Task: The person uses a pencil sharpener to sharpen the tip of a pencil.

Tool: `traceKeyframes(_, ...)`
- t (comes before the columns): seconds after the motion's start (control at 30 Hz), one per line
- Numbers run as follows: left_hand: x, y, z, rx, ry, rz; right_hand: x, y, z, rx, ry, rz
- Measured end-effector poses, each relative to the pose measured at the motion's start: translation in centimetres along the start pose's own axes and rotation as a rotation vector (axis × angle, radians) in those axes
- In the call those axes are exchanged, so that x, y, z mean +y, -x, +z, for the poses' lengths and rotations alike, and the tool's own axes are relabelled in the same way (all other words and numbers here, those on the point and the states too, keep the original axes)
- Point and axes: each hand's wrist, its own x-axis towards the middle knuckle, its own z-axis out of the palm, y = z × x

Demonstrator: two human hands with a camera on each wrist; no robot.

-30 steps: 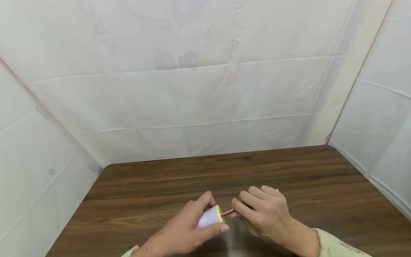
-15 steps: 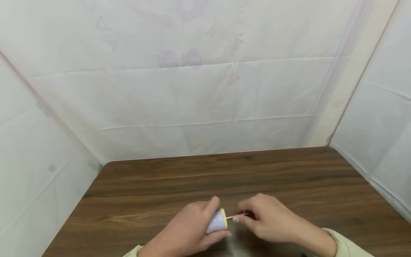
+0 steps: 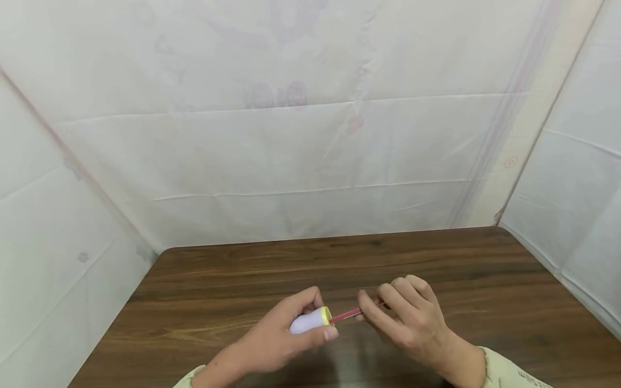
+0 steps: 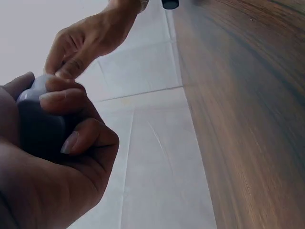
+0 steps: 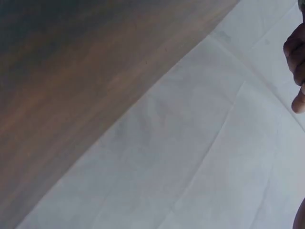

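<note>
In the head view my left hand (image 3: pixel 281 328) grips a lavender, rounded pencil sharpener (image 3: pixel 306 321) with a yellow rim, thumb along its near side. A slim red pencil (image 3: pixel 346 314) runs from the sharpener's rim up to my right hand (image 3: pixel 407 315), whose thumb and fingers pinch it; its far end is hidden by that hand. Seen from the left wrist, curled fingers (image 4: pixel 71 102) wrap the sharpener (image 4: pixel 40 119), which looks dark in shadow, and the right hand (image 4: pixel 90 43) is close beyond it. The right wrist view catches only part of a hand (image 5: pixel 296 57) at its edge.
Both hands are above a dark brown wood-grain table (image 3: pixel 233 280) with rounded far corners. Pale sheeting (image 3: pixel 291 161) with faint prints encloses its back and sides. A small dark cylinder (image 4: pixel 170 4) shows at the top of the left wrist view.
My right hand has turned over at the pencil and back, its knuckles now up again. It grips farther from the sharpener, so more red pencil shows. The sharpener has shifted slightly left.
</note>
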Motion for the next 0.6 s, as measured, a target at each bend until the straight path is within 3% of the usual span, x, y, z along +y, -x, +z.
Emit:
traceKeyframes(0.2, -0.2, 0.1, 0.3, -0.064, 0.03, 0.025, -0.5, 0.0, 0.4, 0.128, -0.016, 0.021)
traceKeyframes(0.27, -0.3, 0.2, 0.4, -0.063, -0.011, 0.042, -0.7, 0.0, 0.3, 0.12, -0.035, 0.035)
traceKeyframes(0.33, -0.3, 0.3, 0.4, -0.045, -0.094, 0.069, -1.1, 0.0, 0.0, 0.059, -0.082, 0.069)
traceKeyframes(0.4, -0.4, 0.3, 0.5, -0.001, -0.242, 0.113, -1.5, 0.3, -0.5, -0.057, -0.147, 0.138)
traceKeyframes(0.47, -0.5, 0.3, 0.6, 0.052, -0.448, 0.171, -2.0, 0.8, -1.3, -0.24, -0.246, 0.265)
traceKeyframes(0.53, -0.8, 0.2, 0.8, 0.092, -0.686, 0.251, -2.3, 1.3, -2.1, -0.5, -0.408, 0.474)
traceKeyframes(0.6, -1.1, -0.1, 1.0, 0.111, -0.905, 0.338, -2.4, 1.7, -2.7, -0.777, -0.637, 0.745)
